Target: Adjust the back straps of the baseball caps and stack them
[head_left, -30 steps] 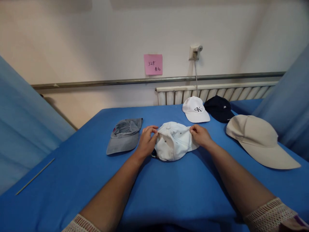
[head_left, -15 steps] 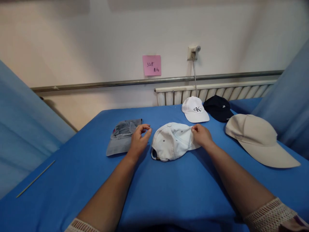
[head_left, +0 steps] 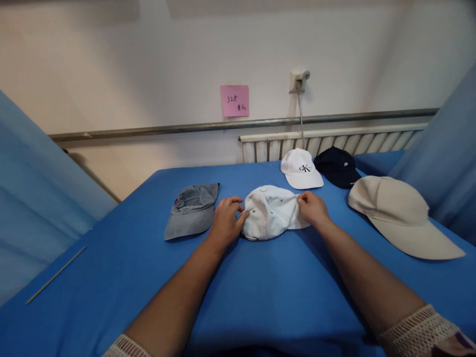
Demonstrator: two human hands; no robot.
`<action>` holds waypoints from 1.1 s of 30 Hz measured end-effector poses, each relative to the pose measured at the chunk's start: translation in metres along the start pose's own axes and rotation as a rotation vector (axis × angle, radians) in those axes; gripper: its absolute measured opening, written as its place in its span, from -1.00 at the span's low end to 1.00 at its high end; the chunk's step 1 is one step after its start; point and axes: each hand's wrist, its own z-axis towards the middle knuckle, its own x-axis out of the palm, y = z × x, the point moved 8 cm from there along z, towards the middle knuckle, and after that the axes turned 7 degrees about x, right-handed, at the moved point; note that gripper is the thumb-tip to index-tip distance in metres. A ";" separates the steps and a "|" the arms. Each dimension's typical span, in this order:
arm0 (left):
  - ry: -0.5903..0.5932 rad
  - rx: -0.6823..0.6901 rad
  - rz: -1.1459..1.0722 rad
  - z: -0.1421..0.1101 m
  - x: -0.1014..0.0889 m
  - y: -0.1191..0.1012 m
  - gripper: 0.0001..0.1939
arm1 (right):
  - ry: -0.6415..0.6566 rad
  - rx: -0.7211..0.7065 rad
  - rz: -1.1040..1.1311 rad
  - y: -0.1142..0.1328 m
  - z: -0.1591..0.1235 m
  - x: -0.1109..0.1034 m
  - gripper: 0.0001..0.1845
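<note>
Pale cap (head_left: 269, 213), seen in the head view, sat on the blue tabletop (head_left: 260, 297) between the two hands, crown up, its brim (head_left: 300, 223) turned toward the person's right. The right hand (head_left: 314, 208) had its fingers closed in a small pinch on the cap's edge, near where crown met brim. The left hand (head_left: 225, 223) had its fingers curved and partly open at the crown's other end; they appeared to touch the fabric, though whether they had gripped any of it could not be told. The grey cap (head_left: 191, 220) lay just beyond that hand, to the left, and the beige cap (head_left: 394, 203) was well off to the right. Farther back, the white cap (head_left: 301, 173) and the dark cap (head_left: 336, 168) were side by side.

The crown looked soft and a little creased, so this handling seemed to call for a light touch: the right pinch firm enough to steady the edge, the left fingers spread to ease the cloth outward rather than press it in. Pulling evenly from both ends would have suited it best; a hard tug from one side could have skewed the crown.
</note>
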 end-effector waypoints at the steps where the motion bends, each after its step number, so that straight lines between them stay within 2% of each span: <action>1: -0.008 -0.005 -0.022 0.000 -0.001 0.002 -0.89 | 0.004 -0.001 -0.009 0.000 0.000 0.000 -0.89; 9: -0.140 -0.252 -0.350 0.003 -0.012 0.036 -0.77 | 0.071 0.055 -0.077 0.001 0.001 -0.002 -0.86; 13: -0.154 -0.294 -0.356 0.001 -0.006 0.051 -0.72 | 0.120 0.014 -0.165 0.012 -0.008 -0.002 -0.84; 17: -0.200 -0.278 -0.234 0.000 -0.008 0.059 -0.75 | 0.197 -0.043 -0.236 0.025 -0.019 -0.001 -0.83; 19: -0.254 -0.207 -0.125 0.000 -0.016 0.049 -0.77 | 0.226 -0.063 -0.276 0.029 -0.022 0.000 -0.82; 22: -0.319 -0.047 0.056 -0.002 -0.029 0.014 -0.83 | 0.240 -0.067 -0.300 0.032 -0.025 -0.001 -0.81; 26: -0.241 0.064 0.215 -0.004 -0.023 -0.032 -0.75 | 0.234 -0.075 -0.290 0.035 -0.029 -0.001 -0.82; 30: -0.143 0.028 0.274 -0.004 -0.007 -0.043 -0.78 | 0.242 -0.088 -0.282 0.038 -0.034 0.001 -0.81; 33: -0.149 0.028 0.226 -0.005 -0.005 -0.040 -0.84 | 0.245 -0.082 -0.286 0.038 -0.034 0.000 -0.80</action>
